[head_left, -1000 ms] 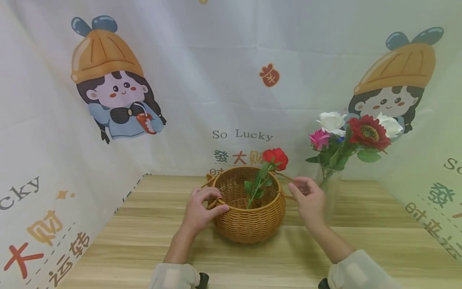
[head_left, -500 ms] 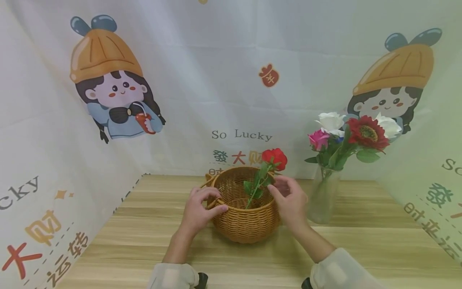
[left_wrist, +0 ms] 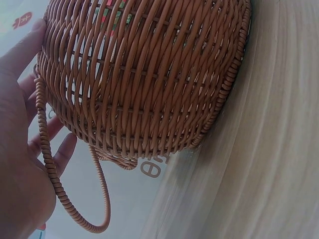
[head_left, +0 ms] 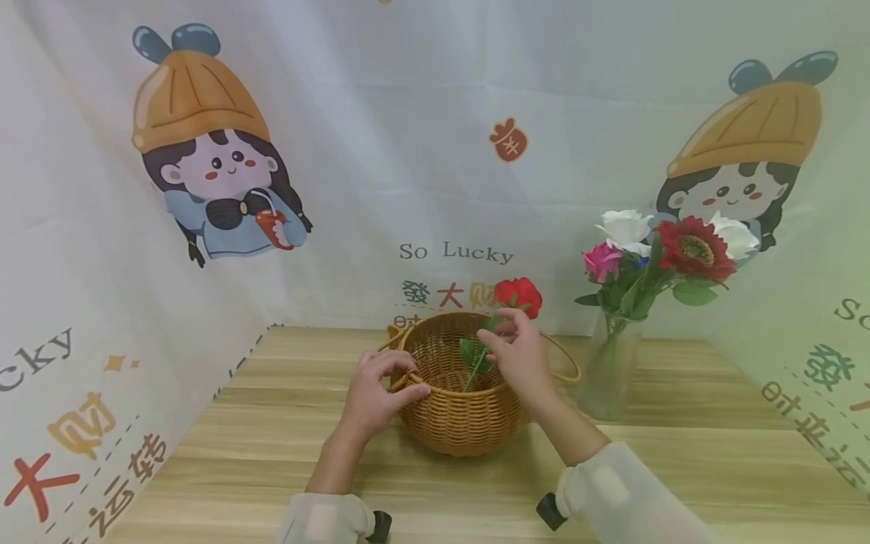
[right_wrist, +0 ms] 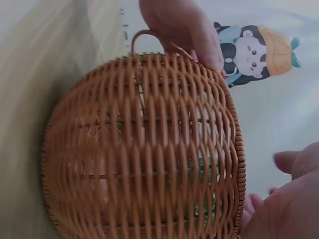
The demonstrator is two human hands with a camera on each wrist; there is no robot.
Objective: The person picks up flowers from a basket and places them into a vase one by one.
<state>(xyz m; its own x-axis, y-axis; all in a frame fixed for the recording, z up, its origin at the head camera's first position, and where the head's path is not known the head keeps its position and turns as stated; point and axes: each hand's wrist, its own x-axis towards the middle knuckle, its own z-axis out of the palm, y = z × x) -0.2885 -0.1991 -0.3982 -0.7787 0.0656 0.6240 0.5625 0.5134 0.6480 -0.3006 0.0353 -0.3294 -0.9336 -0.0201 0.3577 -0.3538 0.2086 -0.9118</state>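
A round wicker basket (head_left: 464, 423) sits on the table. My left hand (head_left: 375, 393) grips its left rim, thumb on the near side, beside a looped wicker handle (left_wrist: 65, 196). Inside leans a red artificial rose (head_left: 519, 297), its head above the far right rim and its green stem slanting down into the basket. My right hand (head_left: 522, 359) is over the right rim, thumb and fingers parted around the upper stem and leaves. Whether the fingertips touch the stem is hard to see. In the right wrist view, the basket wall hides the fingertips of my right hand (right_wrist: 286, 199).
Right of the basket stands a clear vase (head_left: 610, 378) with white, pink and dark red artificial flowers (head_left: 693, 249). The right wicker handle (head_left: 571, 359) sticks out toward it. A printed cloth (head_left: 381, 151) surrounds the wooden table (head_left: 272, 453).
My right hand has left the right handle and moved left over the rim to the rose's stem. The handle now hangs outward. My left hand, basket and rose stay in place.
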